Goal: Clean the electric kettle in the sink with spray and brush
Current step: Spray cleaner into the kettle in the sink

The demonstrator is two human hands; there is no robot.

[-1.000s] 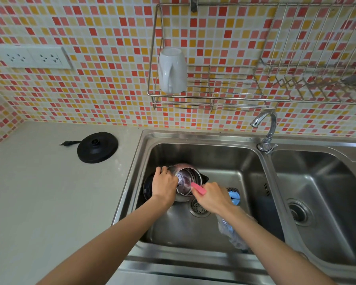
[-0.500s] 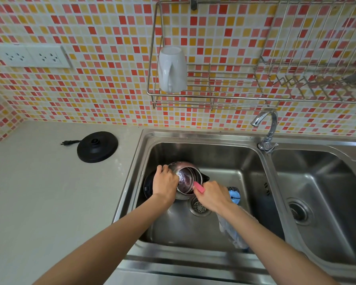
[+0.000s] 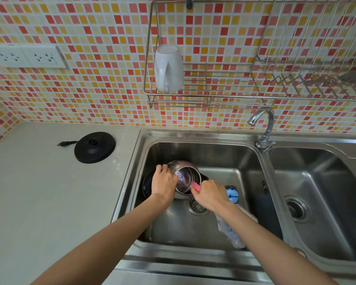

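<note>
The kettle (image 3: 188, 177) lies in the sink's left basin (image 3: 224, 157), the brush (image 3: 196, 187) at its mouth, the spray bottle (image 3: 231, 194) at its 3 o'clock, the drain (image 3: 198, 206) at 5 o'clock. The kettle base (image 3: 95, 147) sits on the counter (image 3: 49, 192) at 10 o'clock.

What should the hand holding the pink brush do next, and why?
Probably push the pink brush deeper and scrub round the inside. The right hand holds it just at the mouth of the electric kettle, which the left hand grips by the rim, tilted in the sink, and the inside looks speckled.
</note>
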